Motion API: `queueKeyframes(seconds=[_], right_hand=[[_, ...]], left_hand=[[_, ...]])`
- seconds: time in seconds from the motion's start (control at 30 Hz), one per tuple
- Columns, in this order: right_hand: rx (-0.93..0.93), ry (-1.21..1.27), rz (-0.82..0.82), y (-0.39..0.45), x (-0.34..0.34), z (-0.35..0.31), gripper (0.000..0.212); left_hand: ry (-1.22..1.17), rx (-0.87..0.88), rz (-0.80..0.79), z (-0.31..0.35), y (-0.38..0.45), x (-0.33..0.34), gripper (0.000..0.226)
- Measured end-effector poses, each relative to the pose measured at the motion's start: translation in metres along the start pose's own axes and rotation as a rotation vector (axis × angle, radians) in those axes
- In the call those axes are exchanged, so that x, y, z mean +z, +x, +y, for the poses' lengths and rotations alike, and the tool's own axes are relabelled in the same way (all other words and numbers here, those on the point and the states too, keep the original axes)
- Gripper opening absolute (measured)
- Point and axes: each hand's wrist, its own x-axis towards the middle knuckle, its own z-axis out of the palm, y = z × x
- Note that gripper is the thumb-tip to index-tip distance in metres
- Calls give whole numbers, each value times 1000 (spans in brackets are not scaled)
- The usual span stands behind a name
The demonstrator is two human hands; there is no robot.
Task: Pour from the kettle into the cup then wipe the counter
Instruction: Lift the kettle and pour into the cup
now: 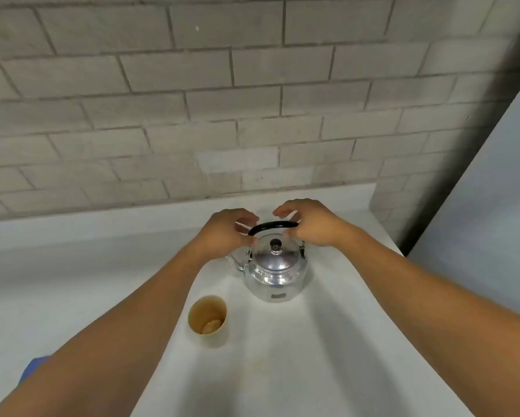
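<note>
A shiny metal kettle (275, 276) with a black arched handle (272, 226) stands on the white counter (283, 371), its spout pointing left. My right hand (310, 225) curls over the handle's right end, thumb below and fingers above. At the handle's left end my left hand (228, 231) has its fingers apart, thumb and fingertips bracketing the handle. A tan cup (207, 319) stands upright in front of the kettle to the left, beside my left forearm, with only a brownish patch showing at its bottom.
A grey brick wall (192, 115) runs close behind the kettle. The counter ends at a right edge (385, 233) beside a pale panel (493, 236). Something blue (34, 368) peeks out under my left forearm at the lower left.
</note>
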Motion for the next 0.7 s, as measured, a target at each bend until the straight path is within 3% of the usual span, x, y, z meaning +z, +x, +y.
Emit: queueKeyframes(seconds=[0.23,0.7], right_hand=[[5,58,-15,7,7,2,22],[-25,385,98,-14,21,-2,20]], left_hand=[[106,-4,43,0,8,10,15],[35,24,41,2,-2,0,22]])
